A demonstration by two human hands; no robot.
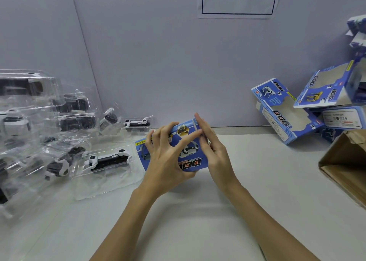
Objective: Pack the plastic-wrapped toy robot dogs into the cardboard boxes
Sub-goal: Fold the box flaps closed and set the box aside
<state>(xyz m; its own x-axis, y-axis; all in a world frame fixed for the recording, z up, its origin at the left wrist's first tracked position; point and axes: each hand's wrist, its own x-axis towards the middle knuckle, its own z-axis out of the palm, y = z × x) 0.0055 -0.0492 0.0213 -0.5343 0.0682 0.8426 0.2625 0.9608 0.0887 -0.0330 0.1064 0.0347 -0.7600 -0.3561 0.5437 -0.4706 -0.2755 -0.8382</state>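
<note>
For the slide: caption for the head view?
Both hands, left hand and right hand, hold a blue toy box over the table.

Blue boxes (190, 148): about five. Wrapped dogs (108, 160): uncountable pile. Brown carton (344, 167): one.

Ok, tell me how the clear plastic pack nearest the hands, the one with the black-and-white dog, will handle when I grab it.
The clear pack looks like thin moulded plastic with a wide flat rim, so it will probably flex if pinched by an edge. Its glossy surface may be slippery. The toy dog sits along the middle, so it is likely light and steadiest when gripped across the raised centre.
</note>
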